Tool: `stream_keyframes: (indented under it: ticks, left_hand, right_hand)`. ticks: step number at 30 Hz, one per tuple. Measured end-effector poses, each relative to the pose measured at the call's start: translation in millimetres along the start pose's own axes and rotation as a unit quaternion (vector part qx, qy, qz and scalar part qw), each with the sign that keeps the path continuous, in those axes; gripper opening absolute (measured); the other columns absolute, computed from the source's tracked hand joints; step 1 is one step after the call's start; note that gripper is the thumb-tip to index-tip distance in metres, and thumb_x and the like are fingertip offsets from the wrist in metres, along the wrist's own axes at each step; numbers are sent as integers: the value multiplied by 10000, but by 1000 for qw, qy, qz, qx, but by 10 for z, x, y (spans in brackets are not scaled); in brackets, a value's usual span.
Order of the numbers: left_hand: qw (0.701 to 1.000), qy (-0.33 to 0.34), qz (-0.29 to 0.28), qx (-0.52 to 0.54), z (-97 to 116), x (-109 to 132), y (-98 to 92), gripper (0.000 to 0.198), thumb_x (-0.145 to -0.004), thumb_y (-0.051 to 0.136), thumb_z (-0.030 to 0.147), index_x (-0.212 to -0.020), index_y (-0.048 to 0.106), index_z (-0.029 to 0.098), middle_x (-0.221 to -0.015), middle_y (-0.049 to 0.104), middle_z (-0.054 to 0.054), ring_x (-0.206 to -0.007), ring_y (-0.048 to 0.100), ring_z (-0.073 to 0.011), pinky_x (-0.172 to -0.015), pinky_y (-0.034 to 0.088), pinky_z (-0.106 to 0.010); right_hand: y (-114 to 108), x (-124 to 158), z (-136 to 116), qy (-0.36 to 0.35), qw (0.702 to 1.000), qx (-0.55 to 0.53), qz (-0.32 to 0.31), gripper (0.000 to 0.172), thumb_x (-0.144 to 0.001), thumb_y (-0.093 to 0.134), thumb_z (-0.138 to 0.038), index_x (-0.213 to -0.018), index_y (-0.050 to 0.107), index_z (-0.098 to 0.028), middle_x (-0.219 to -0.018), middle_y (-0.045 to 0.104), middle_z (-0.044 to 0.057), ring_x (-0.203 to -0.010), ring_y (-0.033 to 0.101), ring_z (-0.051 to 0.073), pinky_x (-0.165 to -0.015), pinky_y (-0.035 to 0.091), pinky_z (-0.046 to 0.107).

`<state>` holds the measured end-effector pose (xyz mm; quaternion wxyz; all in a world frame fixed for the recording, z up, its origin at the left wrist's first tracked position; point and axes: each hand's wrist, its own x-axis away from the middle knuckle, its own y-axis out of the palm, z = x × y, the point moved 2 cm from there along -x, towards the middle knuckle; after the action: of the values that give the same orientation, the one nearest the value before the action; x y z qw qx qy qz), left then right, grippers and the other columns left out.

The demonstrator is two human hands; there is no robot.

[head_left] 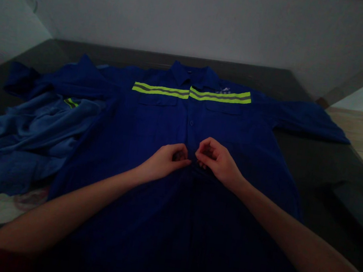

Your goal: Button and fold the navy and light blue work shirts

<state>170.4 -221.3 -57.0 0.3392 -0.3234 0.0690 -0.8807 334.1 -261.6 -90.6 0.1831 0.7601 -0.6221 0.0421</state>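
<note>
A dark blue long-sleeved work shirt [149, 127] lies spread out, front up, with its collar at the far side. Yellow-green reflective strips [220, 96] cross its chest on both sides of the button placket. One button [191, 123] shows below the strips. Over the placket, my left hand [169, 159] is closed, its fingers curled and thumb pointing right at the cloth. Just across from it, my right hand [218, 162] pinches at the placket edge. Dim light hides the exact bit of cloth or button between the fingertips.
A crumpled lighter blue garment [38, 130] with a reflective strip lies at the left, partly beside the shirt's sleeve. Below it is a whitish patterned cloth [1, 206]. A dark, flat-sided object [359, 208] sits at the right. The dark table [260, 72] meets a grey wall [197, 17].
</note>
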Motion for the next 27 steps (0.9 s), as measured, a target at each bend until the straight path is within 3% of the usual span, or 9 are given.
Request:
stream_keyframes:
  ticks: [9, 17, 22, 27]
  left_hand:
    - [999, 12, 39, -25, 26, 40, 32, 142, -789, 572, 239, -697, 484, 176, -627, 466, 56, -591, 430, -102, -548, 312, -222]
    - [996, 39, 45, -70, 3, 23, 37, 183, -899, 458, 290, -766, 518, 180, -638, 507, 48, -593, 483, -109, -556, 336, -222]
    - [970, 95, 40, -222, -53, 20, 71, 173, -916, 445, 244, -782, 536, 185, -635, 533, 35, -585, 513, -120, -608, 359, -246]
    - [933, 126, 67, -331, -67, 32, 96, 92, -896, 475, 238, -893, 551, 187, -815, 596, -35, -777, 563, -184, -712, 428, -298]
  right_hand:
    - [42, 18, -20, 3, 1000, 14, -20, 227, -770, 675, -335, -814, 489, -211, -667, 546, -45, -569, 520, 101, -551, 431, 242]
    - [-34, 34, 9, -37, 996, 75, 25, 174, -779, 656, -282, -863, 522, -206, -708, 545, -35, -612, 527, 109, -583, 423, 245]
    - [-23, 47, 85, -56, 989, 136, -10, 124, -788, 634, -246, -851, 535, -204, -746, 583, -20, -659, 551, 120, -613, 431, 248]
    - [11, 53, 106, -80, 977, 196, -27, 58, -814, 592, -226, -858, 572, -194, -735, 607, -15, -637, 553, 119, -593, 423, 241]
